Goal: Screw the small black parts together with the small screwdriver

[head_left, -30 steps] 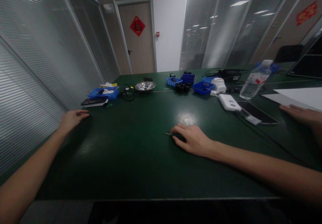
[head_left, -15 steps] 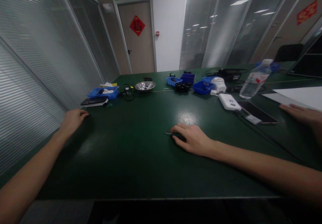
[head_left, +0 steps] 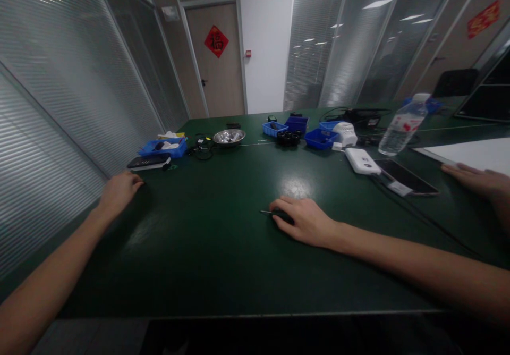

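My right hand [head_left: 302, 220] rests on the green table, its fingers wrapped around the dark handle of a small screwdriver [head_left: 282, 216]. The tool's thin metal shaft points left, lying low over the tabletop. At the table's left side, my left hand [head_left: 120, 191] has its fingers curled and drawn together. Whatever they hold, if anything, is too small and dark to make out. Just beyond that hand lies a black, flat, book-like object [head_left: 149, 161] with a pale edge.
A blue tray [head_left: 180, 149], a metal bowl [head_left: 230, 143] and blue bins [head_left: 321, 139] stand farther back. On the right are a white power bank [head_left: 362, 161], a phone [head_left: 410, 177] and a water bottle [head_left: 402, 126]. Another person's hand [head_left: 476, 179] touches white paper [head_left: 474, 152].
My left hand has shifted slightly right and its fingers are more curled. My right hand stays put with the screwdriver. The other person's white sheets have moved.
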`<state>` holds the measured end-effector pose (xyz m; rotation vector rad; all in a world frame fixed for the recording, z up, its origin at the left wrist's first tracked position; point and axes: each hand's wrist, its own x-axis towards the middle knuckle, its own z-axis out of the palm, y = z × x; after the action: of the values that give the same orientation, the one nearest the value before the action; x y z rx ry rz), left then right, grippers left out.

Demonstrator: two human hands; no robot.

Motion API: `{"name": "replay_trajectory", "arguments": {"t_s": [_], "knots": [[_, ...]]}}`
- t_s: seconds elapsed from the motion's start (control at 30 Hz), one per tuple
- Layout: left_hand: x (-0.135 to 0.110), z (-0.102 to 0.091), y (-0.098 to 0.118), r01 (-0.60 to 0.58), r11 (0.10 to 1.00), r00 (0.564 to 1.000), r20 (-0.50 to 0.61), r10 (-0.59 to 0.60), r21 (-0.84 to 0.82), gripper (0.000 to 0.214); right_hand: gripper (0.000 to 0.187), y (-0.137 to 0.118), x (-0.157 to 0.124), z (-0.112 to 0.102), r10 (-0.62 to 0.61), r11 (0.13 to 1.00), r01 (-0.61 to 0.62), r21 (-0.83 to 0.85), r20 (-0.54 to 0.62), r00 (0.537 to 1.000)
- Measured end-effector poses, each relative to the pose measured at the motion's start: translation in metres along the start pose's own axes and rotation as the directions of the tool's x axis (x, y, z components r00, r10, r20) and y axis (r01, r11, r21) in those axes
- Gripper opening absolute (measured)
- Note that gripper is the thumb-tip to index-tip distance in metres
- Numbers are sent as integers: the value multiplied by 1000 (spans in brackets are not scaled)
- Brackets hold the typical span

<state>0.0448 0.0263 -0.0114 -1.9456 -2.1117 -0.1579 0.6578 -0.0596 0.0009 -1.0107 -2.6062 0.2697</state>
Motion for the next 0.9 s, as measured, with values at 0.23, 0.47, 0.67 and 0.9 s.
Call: {"name": "replay_trajectory", "arguments": {"t_s": [0.23,0.47,0.67,0.9], "knots": [[1,-4,4,69,996,997,33,-67,-58,32,27,3,0,1,-7,1000,7,0,0,1000],[2,-14,9,211,970,974,112,-198,-118,29,24,4,-1,3,-14,1000,13,-5,-15,1000],[-2,-28,63,103,958,983,174,-56,-269,35,23,3,-1,0,-29,999,29,-15,-10,1000],[-63,-62,231,-278,647,864,110,491,-710,32,23,3,0,2,-18,1000,18,-13,-12,1000]]}}
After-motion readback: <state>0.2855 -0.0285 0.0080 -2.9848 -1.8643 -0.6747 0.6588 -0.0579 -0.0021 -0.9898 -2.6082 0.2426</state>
